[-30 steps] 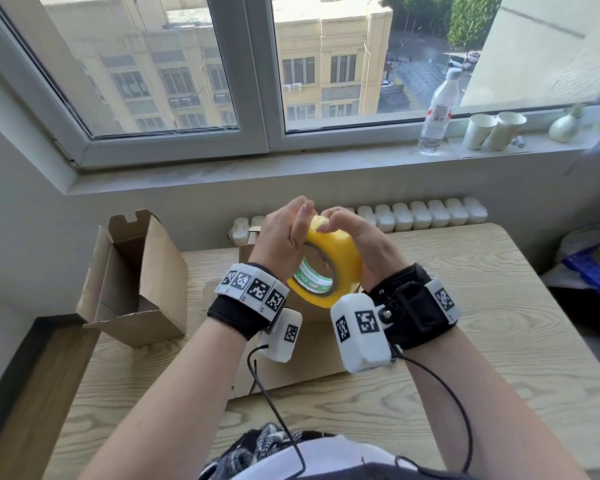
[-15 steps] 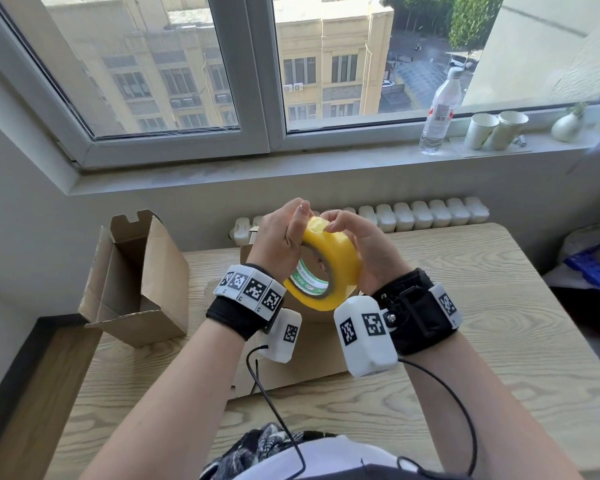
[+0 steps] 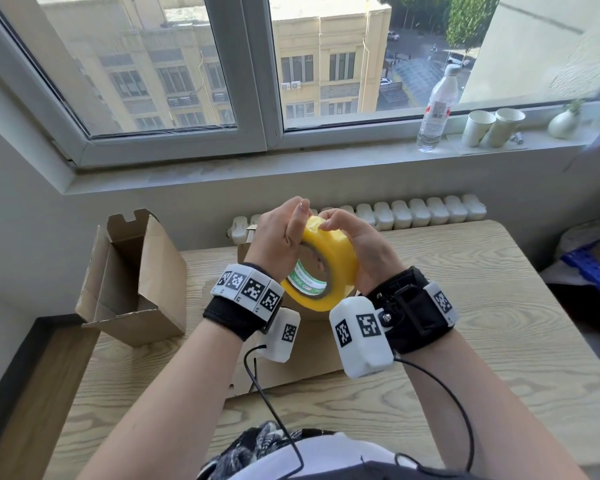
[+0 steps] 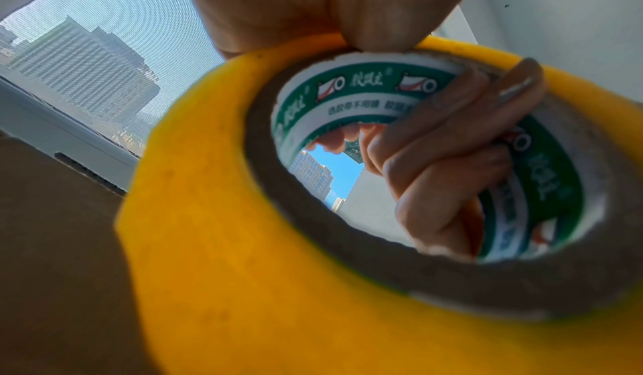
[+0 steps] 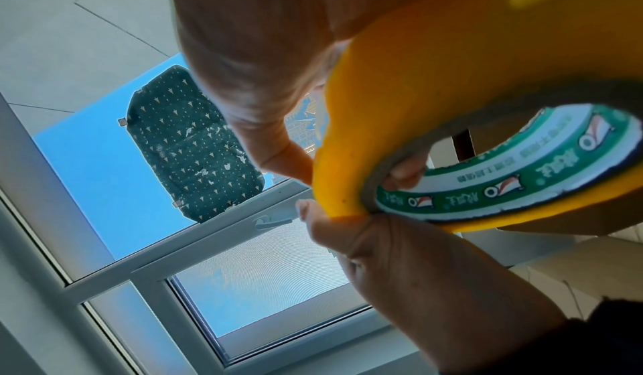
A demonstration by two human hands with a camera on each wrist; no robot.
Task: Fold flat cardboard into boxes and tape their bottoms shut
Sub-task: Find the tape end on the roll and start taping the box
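Cardboard box [image 3: 132, 282] at nine o'clock stands folded, its bottom hidden. At centre, left hand [image 3: 278, 237] and right hand [image 3: 364, 251] both grip the tape roll [image 3: 323, 268] above flat cardboard [image 3: 309, 355]; taping seems unstarted.

Your two hands hold the tape roll [image 3: 321, 271] mid-frame, above the flat cardboard [image 3: 312, 348] on the surface [image 3: 482, 323]. The open box [image 3: 132, 278] sits left. The bottle [image 3: 437, 109] and cups [image 3: 492, 128] stand upper right.
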